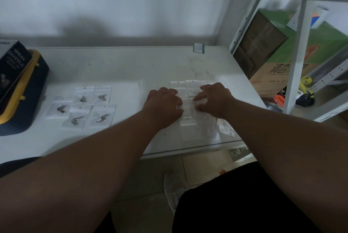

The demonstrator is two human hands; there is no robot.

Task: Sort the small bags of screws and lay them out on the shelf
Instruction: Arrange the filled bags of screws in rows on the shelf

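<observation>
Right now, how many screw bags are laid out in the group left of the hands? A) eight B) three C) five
C: five clear bags, each with visible metal hardware, lie in two rows on the shelf, apart from the pile under the left hand and right hand.

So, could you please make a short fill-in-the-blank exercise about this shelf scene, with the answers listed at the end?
1. The group of small clear plastic bags with metal screws on the left holds ____ bags.
2. Both hands, the left hand and the right hand, rest on the pile of small clear plastic bags on the ____ side of the white shelf board.
3. The dark box printed "SPRAY BOTTLE" lies on a blue and ____ case.

Answers: five; right; yellow
</observation>
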